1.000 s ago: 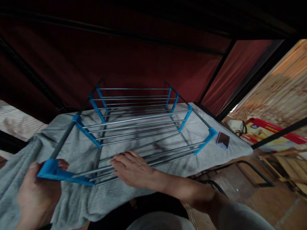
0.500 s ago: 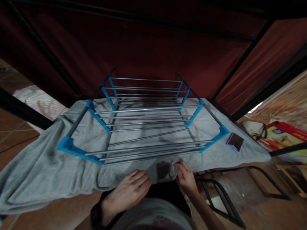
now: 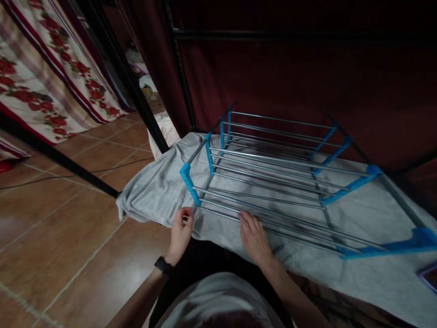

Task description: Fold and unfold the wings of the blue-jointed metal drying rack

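A metal rack [image 3: 266, 197] with blue plastic brackets, looking like a shoe rack, lies on a grey blanket [image 3: 150, 189]. My left hand [image 3: 182, 230] is just in front of its near left blue bracket [image 3: 190, 184]. The fingers there are curled in a pinch, and a small pale spot shows between them that I cannot make out. On the front rods [image 3: 218, 212] rests my right hand [image 3: 253, 234], its fingers bent together over the metal and the thumb hidden. A dark watch band is on my left wrist.
Behind the rack hangs dark red cloth [image 3: 273, 77] on a black frame. A black post [image 3: 133, 86] rises at the left, with flowered fabric [image 3: 51, 82] beyond. A thin cable [image 3: 102, 171] crosses the tiled floor. A phone's edge [image 3: 428, 275] shows at far right.
The view has swung left, so the rack appears further right. Both hands have moved toward the rack's left front; the right hand now touches the front rods.
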`<move>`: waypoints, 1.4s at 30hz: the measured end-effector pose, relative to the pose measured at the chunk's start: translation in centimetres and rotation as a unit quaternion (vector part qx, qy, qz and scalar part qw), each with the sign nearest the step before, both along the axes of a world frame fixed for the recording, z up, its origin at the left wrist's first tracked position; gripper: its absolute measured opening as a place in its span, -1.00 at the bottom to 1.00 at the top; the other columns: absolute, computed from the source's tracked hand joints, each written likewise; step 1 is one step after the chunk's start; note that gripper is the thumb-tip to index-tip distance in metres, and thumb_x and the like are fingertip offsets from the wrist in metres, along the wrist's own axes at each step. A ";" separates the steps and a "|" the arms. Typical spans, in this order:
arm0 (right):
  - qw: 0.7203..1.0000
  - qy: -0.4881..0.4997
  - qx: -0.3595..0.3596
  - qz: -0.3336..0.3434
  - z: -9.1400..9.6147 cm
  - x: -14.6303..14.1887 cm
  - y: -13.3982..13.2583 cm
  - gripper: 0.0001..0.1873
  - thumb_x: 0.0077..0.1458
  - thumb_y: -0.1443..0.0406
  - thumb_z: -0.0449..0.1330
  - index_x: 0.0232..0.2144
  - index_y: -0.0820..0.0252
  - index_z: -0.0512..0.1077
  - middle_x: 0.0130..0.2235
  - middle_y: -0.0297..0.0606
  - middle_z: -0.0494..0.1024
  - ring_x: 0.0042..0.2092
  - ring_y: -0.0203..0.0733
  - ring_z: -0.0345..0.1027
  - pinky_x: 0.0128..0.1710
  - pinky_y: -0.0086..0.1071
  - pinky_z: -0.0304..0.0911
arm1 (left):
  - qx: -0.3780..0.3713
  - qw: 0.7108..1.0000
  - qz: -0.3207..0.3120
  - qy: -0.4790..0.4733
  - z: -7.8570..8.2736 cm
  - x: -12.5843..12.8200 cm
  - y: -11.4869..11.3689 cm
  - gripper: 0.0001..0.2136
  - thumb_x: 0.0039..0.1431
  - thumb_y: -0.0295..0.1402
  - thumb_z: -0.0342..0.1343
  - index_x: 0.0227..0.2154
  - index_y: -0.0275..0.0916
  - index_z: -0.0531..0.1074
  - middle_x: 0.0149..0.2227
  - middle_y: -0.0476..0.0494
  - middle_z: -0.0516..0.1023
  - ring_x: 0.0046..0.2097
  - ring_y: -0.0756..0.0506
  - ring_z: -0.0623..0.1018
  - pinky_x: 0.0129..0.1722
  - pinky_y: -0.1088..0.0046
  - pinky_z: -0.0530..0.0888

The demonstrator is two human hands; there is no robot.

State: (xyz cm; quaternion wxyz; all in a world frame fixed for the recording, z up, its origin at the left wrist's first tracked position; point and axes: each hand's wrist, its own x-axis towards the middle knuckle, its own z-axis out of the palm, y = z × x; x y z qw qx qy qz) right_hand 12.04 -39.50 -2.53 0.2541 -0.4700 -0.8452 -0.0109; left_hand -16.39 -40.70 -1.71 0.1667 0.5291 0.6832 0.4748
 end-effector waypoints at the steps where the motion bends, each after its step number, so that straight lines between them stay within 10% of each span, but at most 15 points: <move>1: 1.000 -0.019 -0.005 -0.001 0.5 -1.0 0.8 -0.55 0.37 0.45 -0.01 0.23 0.24 0.39 0.24 -0.06 0.48 0.23 -0.02 0.32 0.25 -0.11 0.23 | 0.012 0.999 0.034 -0.011 -0.2 -0.9 0.6 -0.82 0.29 -0.23 0.07 -0.20 -0.20 0.47 -0.19 -0.18 0.61 -0.19 -0.16 0.59 -0.22 0.29 0.51; 8: 0.983 -0.130 -0.126 -0.027 3.3 -5.3 5.2 -0.57 0.44 0.32 -0.01 0.27 0.21 0.36 0.16 0.00 0.55 0.12 0.02 0.45 0.12 -0.11 0.28 | 0.025 0.997 -0.011 -0.070 -1.0 -2.4 5.7 -0.50 0.03 -0.37 0.22 0.10 -0.19 0.40 0.08 -0.27 0.58 0.12 -0.25 0.56 0.10 0.10 0.50; 14: 0.965 -0.148 -0.216 -0.022 5.0 -5.7 6.4 -0.58 0.48 0.25 -0.11 0.18 0.09 0.44 0.06 -0.10 0.63 -0.01 -0.06 0.56 -0.05 -0.27 0.37 | 0.025 0.993 -0.035 -0.107 -2.1 -1.7 8.2 -0.78 0.09 -0.32 0.18 -0.17 -0.18 0.48 -0.17 -0.16 0.65 -0.09 -0.21 0.62 0.03 0.14 0.52; 42: 0.965 -0.147 -0.216 -0.004 5.3 -5.3 6.1 -0.56 0.49 0.23 -0.12 0.20 0.00 0.46 0.05 -0.19 0.66 -0.03 -0.15 0.60 -0.10 -0.35 0.39 | 0.043 0.992 0.008 -0.119 -2.5 -0.3 8.2 -0.76 0.26 -0.08 0.10 -0.28 -0.16 0.42 -0.35 -0.07 0.55 -0.26 -0.14 0.52 -0.16 0.30 0.49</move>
